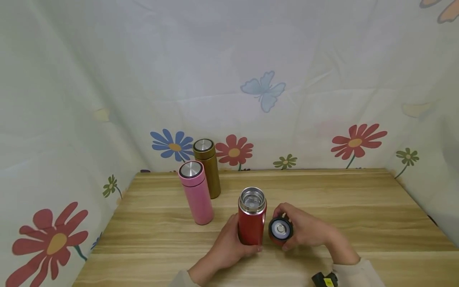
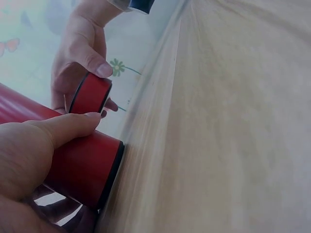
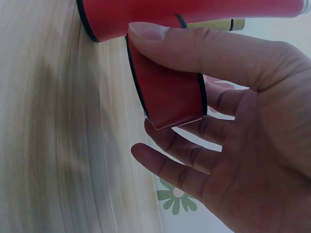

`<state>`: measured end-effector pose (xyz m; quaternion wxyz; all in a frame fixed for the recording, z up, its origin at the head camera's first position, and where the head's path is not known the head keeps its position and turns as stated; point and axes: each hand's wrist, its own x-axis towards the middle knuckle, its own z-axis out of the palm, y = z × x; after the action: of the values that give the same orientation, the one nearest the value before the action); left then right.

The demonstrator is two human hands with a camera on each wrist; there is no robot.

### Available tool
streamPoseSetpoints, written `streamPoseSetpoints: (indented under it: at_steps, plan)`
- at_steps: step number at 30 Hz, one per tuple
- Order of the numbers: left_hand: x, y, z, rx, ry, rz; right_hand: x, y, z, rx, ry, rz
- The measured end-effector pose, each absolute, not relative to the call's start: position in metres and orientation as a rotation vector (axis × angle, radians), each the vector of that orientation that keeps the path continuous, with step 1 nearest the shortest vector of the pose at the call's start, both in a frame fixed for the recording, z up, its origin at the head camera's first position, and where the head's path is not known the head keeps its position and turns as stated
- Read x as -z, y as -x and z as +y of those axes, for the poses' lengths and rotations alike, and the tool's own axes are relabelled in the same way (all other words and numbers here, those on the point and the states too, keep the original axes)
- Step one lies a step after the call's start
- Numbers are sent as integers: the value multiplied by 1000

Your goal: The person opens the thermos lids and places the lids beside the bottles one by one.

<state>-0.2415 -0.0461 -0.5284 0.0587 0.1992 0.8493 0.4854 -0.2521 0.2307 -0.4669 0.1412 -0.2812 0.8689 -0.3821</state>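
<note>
A red thermos bottle (image 1: 251, 225) stands uncapped, its steel mouth facing up in the head view. My left hand (image 1: 231, 245) grips it low down, thumb across the front; the left wrist view shows the bottle's black-edged base right at the tabletop. Just to the right, my right hand (image 1: 305, 228) holds the red lid (image 1: 281, 230) by its sides, its pale inner face turned up. In the right wrist view, the thumb lies along one side of the red lid (image 3: 167, 87) while the fingers curl behind it, the lower ones spread loose.
A pink thermos (image 1: 197, 195) with a steel-topped lid stands left of the red one. Close behind it is a gold-brown thermos (image 1: 211, 171). The wooden table (image 1: 340, 191) meets a flower-printed cloth (image 1: 305, 131) at the back and sides.
</note>
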Motion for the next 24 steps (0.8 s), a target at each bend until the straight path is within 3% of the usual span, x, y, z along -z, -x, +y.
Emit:
streamPoseSetpoints:
  at_steps: [24]
  plan:
    - [524,243,-45,-1474,-486,2631,465,254,232,1095,802,2565]
